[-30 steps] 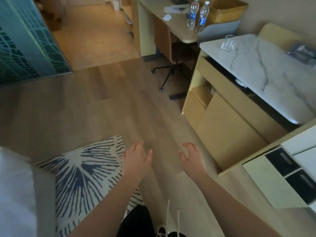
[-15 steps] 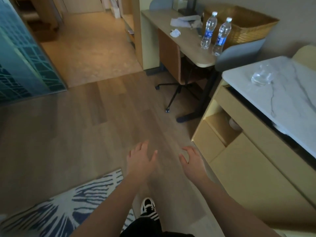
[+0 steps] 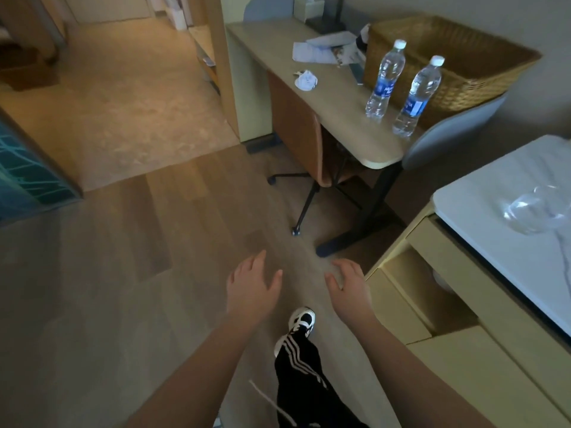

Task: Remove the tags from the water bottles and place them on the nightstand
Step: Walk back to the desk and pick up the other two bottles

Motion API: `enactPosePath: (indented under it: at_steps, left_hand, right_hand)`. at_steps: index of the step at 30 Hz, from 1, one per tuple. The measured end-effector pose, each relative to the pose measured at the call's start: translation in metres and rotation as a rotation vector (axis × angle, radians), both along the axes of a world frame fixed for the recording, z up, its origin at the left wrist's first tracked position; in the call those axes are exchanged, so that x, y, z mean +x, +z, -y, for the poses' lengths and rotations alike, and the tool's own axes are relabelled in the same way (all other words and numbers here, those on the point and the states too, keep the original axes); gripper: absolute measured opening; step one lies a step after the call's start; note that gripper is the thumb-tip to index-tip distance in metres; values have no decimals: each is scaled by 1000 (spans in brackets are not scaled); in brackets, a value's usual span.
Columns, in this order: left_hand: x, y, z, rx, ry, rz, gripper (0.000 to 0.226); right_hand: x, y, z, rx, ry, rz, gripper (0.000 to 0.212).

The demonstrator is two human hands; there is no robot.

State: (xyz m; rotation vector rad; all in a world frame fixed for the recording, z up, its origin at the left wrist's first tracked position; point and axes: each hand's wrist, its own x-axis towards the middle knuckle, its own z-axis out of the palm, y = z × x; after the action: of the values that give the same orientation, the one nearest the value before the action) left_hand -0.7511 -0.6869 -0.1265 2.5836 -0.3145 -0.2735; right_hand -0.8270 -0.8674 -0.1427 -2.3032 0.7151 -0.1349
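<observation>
The left hand (image 3: 251,291) and right hand (image 3: 349,288) are held out empty over the floor (image 3: 123,288), fingers spread loosely. At about one o'clock, two bottles (image 3: 384,81) are seen upright on the desk (image 3: 336,100), beside a basket (image 3: 463,66), well apart from both hands.

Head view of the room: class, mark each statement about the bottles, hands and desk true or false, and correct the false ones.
1. Both water bottles stand upright on the desk. True.
2. The left hand holds a bottle. False: it is empty, fingers spread, over the floor.
3. A wicker basket sits behind the bottles. True.
4. Both bottles have lost their caps. False: each has a white cap.
5. The right hand rests on the marble top. False: it hangs beside the cabinet, touching nothing.
</observation>
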Motion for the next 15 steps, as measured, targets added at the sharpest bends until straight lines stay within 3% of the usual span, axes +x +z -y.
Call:
enactPosePath:
  at_steps: [9,15]
  left_hand:
    - [209,17,139,-24,-228,45,59]
    - [303,39,227,-91,-358,96,59]
  right_hand:
    - [195,22,138,26,-167,14,40]
    - [274,50,202,-4,-303,94,36]
